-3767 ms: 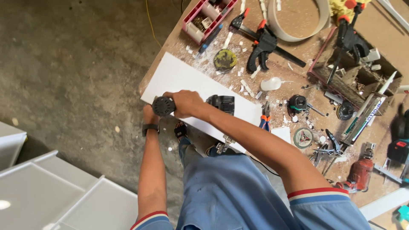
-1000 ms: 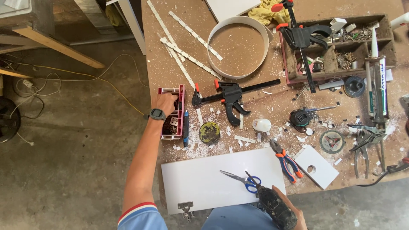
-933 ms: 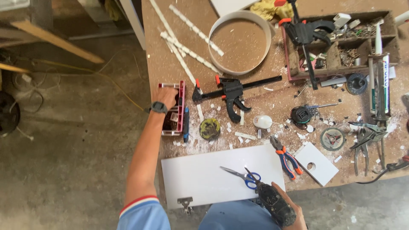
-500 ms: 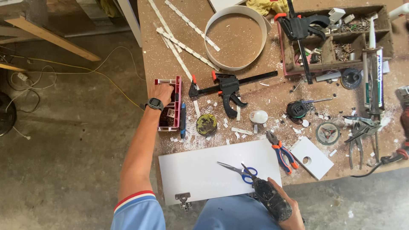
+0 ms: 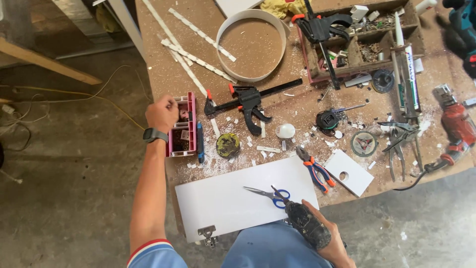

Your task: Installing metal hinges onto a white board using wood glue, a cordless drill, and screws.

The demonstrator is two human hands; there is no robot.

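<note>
While the left hand (image 5: 162,113) is reaching into the pink box (image 5: 182,125), fingers bunched, the right hand (image 5: 325,237) is squeezing a black power tool (image 5: 306,224) by the white board (image 5: 233,201).

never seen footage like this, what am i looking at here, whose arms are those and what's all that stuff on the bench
There is no machine here: a person wears a camera on the head, so the single picture looks straight down at their own two bare arms and a dusty brown workbench.

The left hand, with a dark wristwatch, reaches into a small pink plastic compartment box at the bench's left edge.

The right hand grips a grimy black power tool near the body, resting at the edge of a flat white rectangular board. A metal hinge is fixed to the board's near edge, and blue-handled scissors lie on it.

Around them lie a black bar clamp with orange tips, red-and-blue-handled pliers, a white bent hoop strip, a small white square piece with a hole and white shavings.
</note>
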